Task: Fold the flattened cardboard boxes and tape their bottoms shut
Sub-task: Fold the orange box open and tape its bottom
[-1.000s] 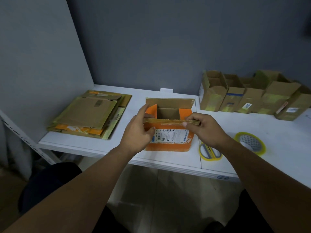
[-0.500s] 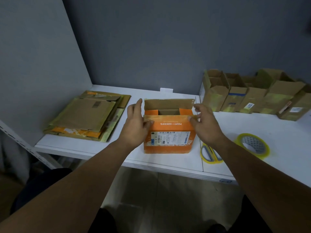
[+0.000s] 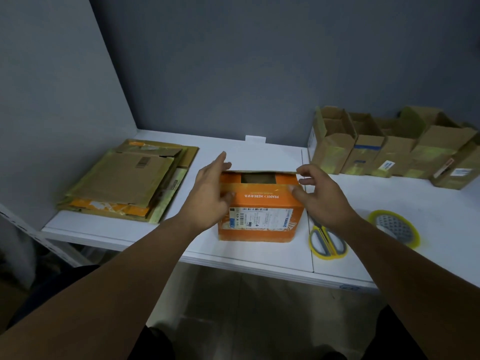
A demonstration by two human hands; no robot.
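closing the bottom flaps of the orange box

a small orange cardboard box (image 3: 259,222) stands on the white table (image 3: 428,198) close to its front edge, its printing upside down. i take it to be inverted so that the bottom faces up for taping. the near flap (image 3: 259,193) lies folded flat over the top. the far flap (image 3: 259,172) shows almost edge-on along the back, and a dark gap is open between the 2.

the left hand (image 3: 210,188) lies against the box's left top corner, wide, with fingers straight and reaching past the back edge and the thumb on the near flap. it grips nothing and seems to be steadying that side. the right hand (image 3: 319,198) mirrors it at the right corner, fingers spread and loosely bent. 1 fingertip touches the far flap's corner and the thumb rests on the near flap. it too holds nothing, most likely pressing both flaps down together.

left of the box, well apart, lies a stack of flattened brown cardboard boxes (image 3: 130,183) waiting their turn. behind it to the right stands a row of folded brown cardboard boxes (image 3: 389,149). just beside its right wall lie yellow-handled scissors (image 3: 327,237), and beyond them a yellowish roll of tape (image 3: 394,227) — both near the right hand, probably for the taping step, not yet begun.
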